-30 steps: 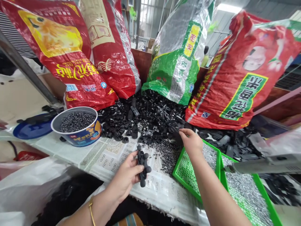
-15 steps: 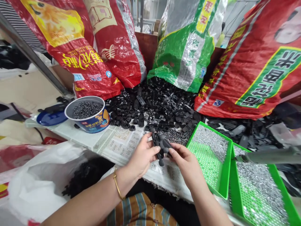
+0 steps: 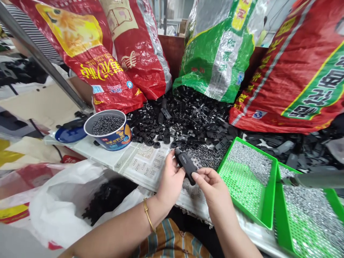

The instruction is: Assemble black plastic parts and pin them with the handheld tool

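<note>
My left hand (image 3: 170, 181) and my right hand (image 3: 212, 188) both grip one long black plastic part (image 3: 185, 165) above the front edge of the table. The left fingers curl round its far end; the right thumb and fingers pinch its near end. Behind it lies a heap of loose black plastic pieces (image 3: 182, 122) and a patch of small grey screws (image 3: 204, 156) on the paper-covered table (image 3: 145, 163).
A round tin of small dark parts (image 3: 107, 129) stands at left beside a blue lid (image 3: 68, 135). Two green perforated trays with screws (image 3: 248, 177) (image 3: 309, 215) sit at right. Large printed sacks (image 3: 88, 57) (image 3: 217, 53) (image 3: 298, 71) line the back. A white bag with black pieces (image 3: 80, 204) hangs below.
My right hand came back from the heap and met my left hand. The part in my left hand is now covered by, or joined with, a long black piece held by both hands.
</note>
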